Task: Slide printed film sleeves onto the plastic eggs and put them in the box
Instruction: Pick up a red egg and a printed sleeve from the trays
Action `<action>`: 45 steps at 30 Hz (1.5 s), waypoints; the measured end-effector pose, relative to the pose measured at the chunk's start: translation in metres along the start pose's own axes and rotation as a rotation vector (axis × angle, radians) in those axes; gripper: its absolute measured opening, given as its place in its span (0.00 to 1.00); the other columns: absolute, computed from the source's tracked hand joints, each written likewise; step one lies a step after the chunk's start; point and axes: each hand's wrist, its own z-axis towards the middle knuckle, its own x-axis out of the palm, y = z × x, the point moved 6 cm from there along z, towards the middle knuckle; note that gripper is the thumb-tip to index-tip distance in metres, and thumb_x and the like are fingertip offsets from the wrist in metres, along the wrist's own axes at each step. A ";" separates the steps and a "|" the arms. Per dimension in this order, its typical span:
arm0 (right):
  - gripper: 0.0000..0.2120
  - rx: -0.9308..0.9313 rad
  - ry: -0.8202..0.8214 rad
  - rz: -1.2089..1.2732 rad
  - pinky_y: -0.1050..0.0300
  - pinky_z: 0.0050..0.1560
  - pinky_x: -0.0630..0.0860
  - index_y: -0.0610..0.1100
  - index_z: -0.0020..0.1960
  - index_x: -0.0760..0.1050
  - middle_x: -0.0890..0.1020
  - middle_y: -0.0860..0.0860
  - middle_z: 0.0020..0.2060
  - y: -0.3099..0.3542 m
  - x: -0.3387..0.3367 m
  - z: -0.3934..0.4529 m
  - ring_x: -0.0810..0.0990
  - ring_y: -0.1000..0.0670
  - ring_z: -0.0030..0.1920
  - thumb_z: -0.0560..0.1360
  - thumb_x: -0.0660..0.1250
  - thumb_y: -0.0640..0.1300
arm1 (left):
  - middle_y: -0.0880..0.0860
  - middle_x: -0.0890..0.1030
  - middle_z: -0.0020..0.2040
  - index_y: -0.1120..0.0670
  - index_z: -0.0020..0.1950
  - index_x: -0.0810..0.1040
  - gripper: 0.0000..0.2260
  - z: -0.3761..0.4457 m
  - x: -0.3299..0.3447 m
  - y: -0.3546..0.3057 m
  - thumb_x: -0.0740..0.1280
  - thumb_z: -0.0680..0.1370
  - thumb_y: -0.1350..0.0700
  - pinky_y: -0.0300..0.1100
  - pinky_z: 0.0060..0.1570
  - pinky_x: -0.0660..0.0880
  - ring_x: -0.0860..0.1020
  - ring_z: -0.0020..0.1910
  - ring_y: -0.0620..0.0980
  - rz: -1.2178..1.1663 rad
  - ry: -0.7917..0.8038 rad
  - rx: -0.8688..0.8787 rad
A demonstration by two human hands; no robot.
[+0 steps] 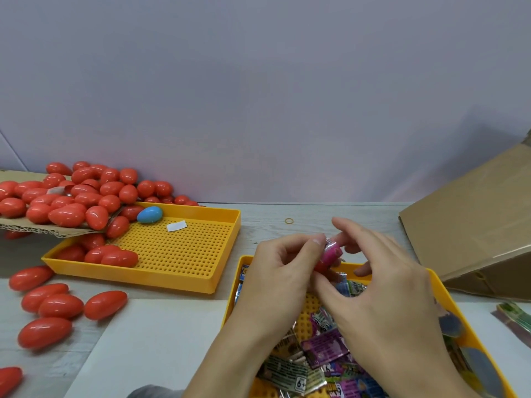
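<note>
Both hands [324, 271] grip sleeved egg [330, 254] (sleeve [298, 382] reads "6+").

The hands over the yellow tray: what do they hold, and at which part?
A red egg in a pink film sleeve. The left hand pinches the sleeve's top edge; the right hand touches its far side.

Both forearms reached forward from the bottom edge and met near the middle. The left hand [280, 271] lay back-up, its fingers curled and the thumb pressed forward onto an egg [330, 255] held between the hands. The right hand [382, 285] arched over from the right, fingers spread and bent, fingertips apparently pinching the egg's far side, though that contact was partly hidden.
</note>
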 end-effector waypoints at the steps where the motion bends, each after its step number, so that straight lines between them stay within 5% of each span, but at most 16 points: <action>1: 0.31 0.007 0.015 0.008 0.67 0.44 0.70 0.49 0.65 0.77 0.79 0.60 0.46 0.000 0.001 0.000 0.78 0.54 0.44 0.63 0.79 0.46 | 0.56 0.86 0.42 0.54 0.48 0.86 0.11 0.000 0.000 0.001 0.64 0.82 0.53 0.46 0.45 0.82 0.85 0.41 0.54 0.001 0.003 -0.011; 10: 0.32 0.022 0.070 0.045 0.75 0.49 0.67 0.50 0.68 0.75 0.77 0.63 0.48 -0.003 0.004 -0.001 0.79 0.60 0.50 0.66 0.80 0.43 | 0.60 0.85 0.40 0.48 0.47 0.86 0.13 -0.001 0.001 -0.002 0.63 0.83 0.53 0.64 0.53 0.78 0.83 0.44 0.64 0.097 -0.013 0.013; 17: 0.32 0.006 0.097 0.046 0.76 0.52 0.66 0.51 0.69 0.74 0.77 0.62 0.52 -0.003 0.006 -0.002 0.77 0.60 0.51 0.67 0.78 0.44 | 0.57 0.85 0.41 0.49 0.46 0.85 0.15 -0.002 0.002 0.001 0.60 0.84 0.51 0.64 0.55 0.77 0.82 0.42 0.57 0.097 -0.014 -0.035; 20: 0.31 0.002 0.084 0.044 0.79 0.50 0.66 0.50 0.68 0.75 0.75 0.63 0.51 -0.001 0.004 -0.002 0.75 0.61 0.50 0.66 0.79 0.43 | 0.54 0.82 0.36 0.44 0.45 0.85 0.13 -0.003 0.006 0.000 0.63 0.81 0.44 0.53 0.46 0.79 0.79 0.38 0.51 0.069 0.033 -0.037; 24: 0.32 0.014 0.095 0.046 0.83 0.51 0.65 0.46 0.68 0.76 0.81 0.56 0.52 -0.001 0.004 -0.003 0.77 0.61 0.50 0.65 0.79 0.41 | 0.44 0.79 0.32 0.39 0.40 0.84 0.16 -0.003 0.008 0.000 0.60 0.83 0.47 0.35 0.34 0.72 0.75 0.32 0.40 0.108 0.051 -0.047; 27: 0.32 0.021 0.097 0.041 0.84 0.55 0.60 0.43 0.67 0.76 0.83 0.52 0.53 -0.001 0.004 -0.002 0.80 0.56 0.50 0.64 0.80 0.39 | 0.45 0.77 0.31 0.38 0.40 0.84 0.17 -0.003 0.009 -0.001 0.59 0.83 0.48 0.38 0.33 0.70 0.73 0.31 0.43 0.109 0.058 -0.043; 34: 0.32 0.035 0.075 0.073 0.86 0.53 0.59 0.43 0.67 0.76 0.81 0.57 0.50 -0.003 0.004 -0.002 0.77 0.62 0.49 0.64 0.79 0.37 | 0.51 0.78 0.32 0.45 0.40 0.85 0.15 -0.003 0.009 0.003 0.63 0.80 0.43 0.38 0.29 0.73 0.75 0.29 0.45 -0.048 0.072 -0.109; 40: 0.29 0.036 0.057 0.273 0.71 0.56 0.73 0.55 0.68 0.74 0.80 0.66 0.52 -0.007 0.003 -0.001 0.77 0.64 0.57 0.67 0.73 0.52 | 0.55 0.78 0.31 0.53 0.42 0.85 0.16 -0.005 0.011 0.003 0.64 0.75 0.44 0.43 0.32 0.68 0.74 0.30 0.49 -0.252 0.059 -0.189; 45: 0.23 0.042 0.063 0.323 0.62 0.53 0.79 0.60 0.60 0.79 0.79 0.68 0.54 -0.007 0.003 -0.001 0.80 0.62 0.54 0.65 0.77 0.52 | 0.58 0.76 0.32 0.63 0.53 0.77 0.18 -0.008 0.019 0.003 0.60 0.77 0.48 0.39 0.30 0.73 0.75 0.30 0.51 -0.521 0.131 -0.347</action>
